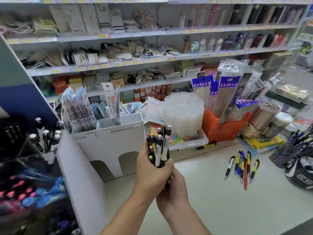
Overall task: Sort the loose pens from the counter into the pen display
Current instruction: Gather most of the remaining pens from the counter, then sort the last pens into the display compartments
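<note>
Shop shelves (118, 61) packed with stationery and bottles fill the background behind a pale table (220, 200). Above the table's middle, the left hand (152, 172) is wrapped around a bundle of pens (160, 146) held upright, their caps and clickers pointing up. The right hand (174, 192) is just below it, fingers curled around the bundle's lower end. Toward the table's right edge lie loose pens (242, 167), yellow, blue, white and one red, side by side. A white cardboard pen display (108, 141) stands at the table's left edge, next to a clear rack of markers (47, 138).
</note>
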